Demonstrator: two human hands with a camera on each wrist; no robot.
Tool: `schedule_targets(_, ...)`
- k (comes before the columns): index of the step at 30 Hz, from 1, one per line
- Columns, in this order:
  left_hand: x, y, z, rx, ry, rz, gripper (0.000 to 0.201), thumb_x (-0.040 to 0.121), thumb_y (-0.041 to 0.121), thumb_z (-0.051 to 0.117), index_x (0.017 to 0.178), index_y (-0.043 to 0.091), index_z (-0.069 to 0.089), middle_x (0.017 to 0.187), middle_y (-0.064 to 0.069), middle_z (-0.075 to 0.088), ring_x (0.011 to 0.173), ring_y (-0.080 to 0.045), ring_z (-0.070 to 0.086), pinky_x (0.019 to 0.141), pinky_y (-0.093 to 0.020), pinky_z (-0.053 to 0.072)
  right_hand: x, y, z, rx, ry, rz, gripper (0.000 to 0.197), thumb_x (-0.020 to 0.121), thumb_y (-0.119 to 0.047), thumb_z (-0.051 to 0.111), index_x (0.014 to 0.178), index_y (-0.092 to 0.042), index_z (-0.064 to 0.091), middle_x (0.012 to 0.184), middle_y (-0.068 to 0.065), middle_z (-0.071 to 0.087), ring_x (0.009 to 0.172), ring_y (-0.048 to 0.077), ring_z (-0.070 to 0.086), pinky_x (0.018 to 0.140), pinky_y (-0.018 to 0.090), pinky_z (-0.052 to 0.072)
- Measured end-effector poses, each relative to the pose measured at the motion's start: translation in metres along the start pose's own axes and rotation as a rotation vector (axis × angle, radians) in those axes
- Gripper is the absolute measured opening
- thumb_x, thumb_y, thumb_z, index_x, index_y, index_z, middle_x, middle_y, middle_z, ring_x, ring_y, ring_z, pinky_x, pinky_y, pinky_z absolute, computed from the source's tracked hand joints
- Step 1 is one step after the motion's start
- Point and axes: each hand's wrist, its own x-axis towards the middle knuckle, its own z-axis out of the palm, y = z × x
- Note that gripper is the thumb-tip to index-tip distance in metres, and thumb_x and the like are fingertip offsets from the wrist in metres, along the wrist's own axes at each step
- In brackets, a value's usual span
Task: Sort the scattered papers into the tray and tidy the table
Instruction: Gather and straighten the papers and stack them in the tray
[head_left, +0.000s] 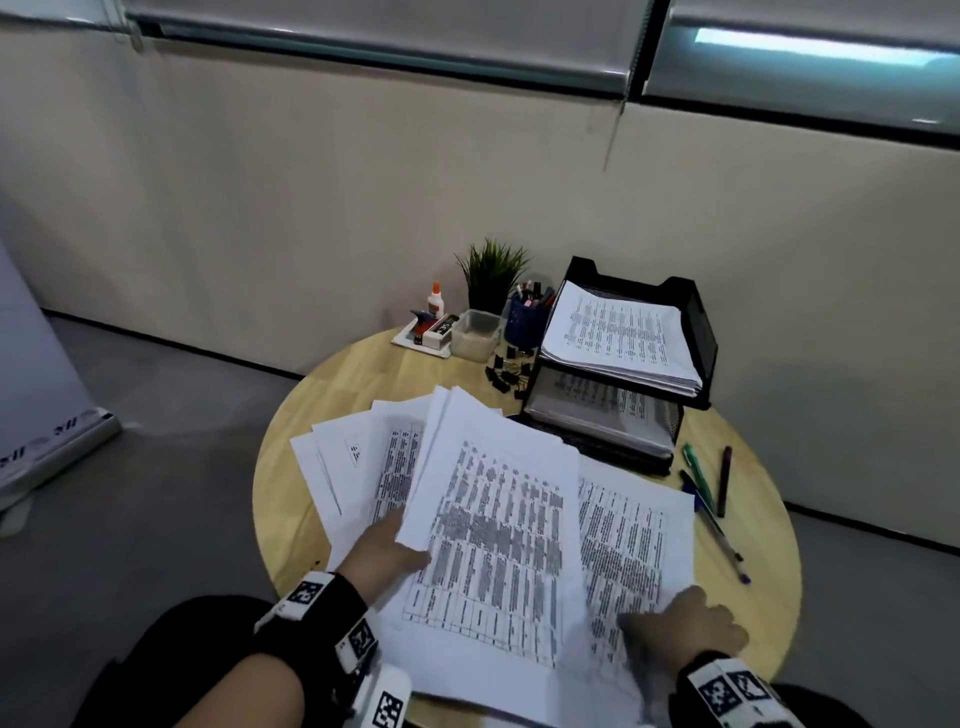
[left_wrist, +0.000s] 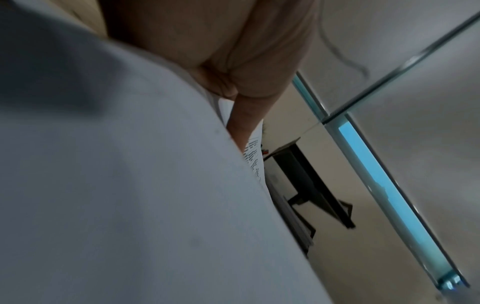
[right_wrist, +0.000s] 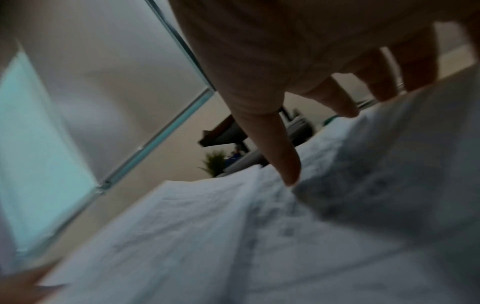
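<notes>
Printed white sheets lie fanned over the near half of a round wooden table (head_left: 332, 384). My left hand (head_left: 387, 548) grips a lifted stack of papers (head_left: 498, 525) at its left edge, thumb (left_wrist: 245, 121) on top and the other fingers hidden beneath. My right hand (head_left: 685, 618) rests on the loose papers (head_left: 634, 535) at the right, with straight, spread fingers (right_wrist: 284, 158) touching the top sheet. A black two-tier mesh tray (head_left: 696, 322) stands at the back right, with a paper pile (head_left: 618, 338) on its top tier and more sheets in the lower one.
Several pens (head_left: 698, 478) lie right of the papers. Black binder clips (head_left: 506, 371) are scattered left of the tray. Behind them stand a blue pen cup (head_left: 527, 319), a small plant (head_left: 493, 270), a clear box (head_left: 475, 335) and a glue bottle (head_left: 435, 301).
</notes>
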Motion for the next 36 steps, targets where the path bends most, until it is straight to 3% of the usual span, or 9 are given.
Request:
schedule_targets(4,0.000,0.013,-0.013,-0.103,0.071,0.021,0.047,0.077,-0.018,0.059,0.117,0.005,0.051,0.113,-0.015,0.060,0.102,-0.028,0.057,0.087,-0.036,0.046,0.002,0.002,0.000,0.083,-0.029,0.049,0.091,0.062,-0.041,0.083,0.126,-0.001,0.032,0.127,0.018,0.046,0.114,0.032,0.051,0.092,0.035,0.046)
schedule_targets(9,0.008,0.007,-0.027,-0.104,0.147,-0.005,0.049,0.078,-0.020,0.058,0.124,-0.006,0.050,0.121,-0.018,0.059,0.103,-0.029,0.056,0.096,-0.040,0.043,-0.003,0.007,-0.001,0.158,-0.073,-0.083,0.039,0.072,-0.018,0.077,0.089,-0.003,0.046,0.073,0.006,0.052,0.059,0.016,0.050,0.045,0.024,0.039)
schedule_targets(12,0.007,0.005,-0.028,-0.094,0.171,-0.018,0.043,0.080,-0.019,0.056,0.121,-0.004,0.052,0.114,-0.017,0.060,0.097,-0.024,0.055,0.077,-0.029,0.045,-0.005,0.017,-0.007,0.156,-0.060,-0.193,0.024,0.081,-0.009,0.065,0.078,-0.008,0.041,0.074,0.005,0.042,0.064,0.017,0.043,0.052,0.026,0.032)
schedule_targets(16,0.007,-0.002,-0.030,-0.089,0.179,-0.034,0.046,0.079,-0.020,0.057,0.121,-0.005,0.053,0.117,-0.021,0.061,0.095,-0.025,0.056,0.085,-0.031,0.043,-0.014,0.028,-0.030,0.260,0.147,-0.321,0.023,0.073,-0.004,0.067,0.067,-0.008,0.045,0.068,0.015,0.053,0.063,0.022,0.046,0.053,0.029,0.028)
schedule_targets(21,0.004,-0.001,-0.021,-0.067,0.137,-0.049,0.048,0.074,-0.018,0.061,0.119,-0.004,0.054,0.111,-0.014,0.062,0.095,-0.024,0.056,0.082,-0.029,0.043,-0.042,0.031,-0.088,0.395,0.347,-0.485,0.025,0.072,-0.006,0.072,0.056,-0.017,0.057,0.056,0.005,0.055,0.063,0.023,0.049,0.054,0.030,0.035)
schedule_targets(26,0.005,-0.005,-0.014,-0.057,0.106,-0.061,0.050,0.076,-0.015,0.063,0.124,-0.005,0.051,0.120,-0.019,0.061,0.105,-0.029,0.059,0.095,-0.037,0.044,-0.037,0.038,-0.139,0.453,0.464,-0.529,0.017,0.074,-0.013,0.075,0.089,-0.005,0.074,0.078,0.015,0.069,0.078,0.016,0.057,0.064,0.035,0.044)
schedule_targets(29,0.007,-0.015,-0.008,-0.013,0.052,-0.083,0.065,0.072,0.002,0.074,0.131,-0.003,0.047,0.127,-0.015,0.058,0.115,-0.031,0.056,0.104,-0.042,0.041,-0.039,0.039,-0.170,0.533,0.512,-0.568,0.016,0.076,-0.014,0.074,0.091,-0.008,0.074,0.082,0.018,0.072,0.073,0.010,0.058,0.054,0.018,0.043)
schedule_targets(33,-0.009,-0.008,0.011,-0.068,-0.028,-0.121,0.043,0.078,-0.018,0.059,0.119,-0.008,0.051,0.100,-0.012,0.064,0.091,-0.024,0.058,0.076,-0.026,0.047,-0.047,0.032,-0.185,0.746,0.478,-0.614,0.008,0.080,-0.013,0.071,0.087,-0.013,0.071,0.072,0.016,0.070,0.058,0.010,0.052,0.036,0.009,0.034)
schedule_targets(36,-0.013,-0.010,0.020,-0.111,-0.029,-0.105,0.069,0.066,-0.007,0.070,0.131,-0.008,0.044,0.125,-0.019,0.056,0.115,-0.032,0.052,0.097,-0.035,0.040,-0.051,0.024,-0.163,0.946,0.344,-0.581,0.010,0.082,-0.003,0.067,0.092,-0.002,0.069,0.045,-0.006,0.062,0.040,0.001,0.046,0.034,0.010,0.033)
